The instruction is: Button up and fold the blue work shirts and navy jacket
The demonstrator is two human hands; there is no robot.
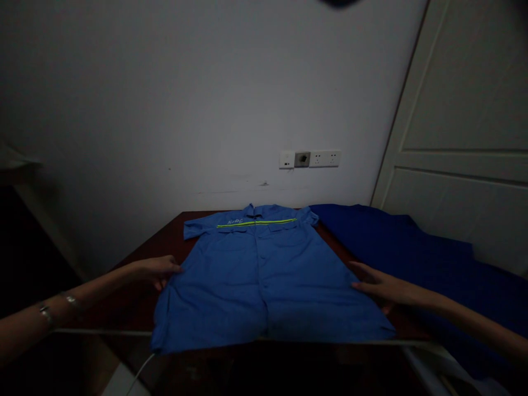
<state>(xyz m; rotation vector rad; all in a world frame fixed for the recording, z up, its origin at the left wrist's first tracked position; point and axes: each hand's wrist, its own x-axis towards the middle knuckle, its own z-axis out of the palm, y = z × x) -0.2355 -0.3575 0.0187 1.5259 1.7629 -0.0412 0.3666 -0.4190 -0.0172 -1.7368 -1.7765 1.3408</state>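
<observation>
A blue short-sleeved shirt (231,286) lies front up and spread flat, its collar toward the wall and its hem at the table's front edge. Across the chest run yellow-green stripes, with white lettering above them on the left. My left hand (160,270) is closed at the shirt's left side edge, fingertips pinching the fabric. At the opposite side, my right hand (381,286) has its thumb and fingers apart, touching the right edge of the shirt. Its lower fingers are partly hidden in shadow.
The shirt rests on a dark red table (165,242) against a pale wall. A darker blue cloth (383,242) covers the right side. Wall sockets (325,159) sit above the table, a white cable (140,373) hangs below its front edge, and a panelled door (457,132) stands at right.
</observation>
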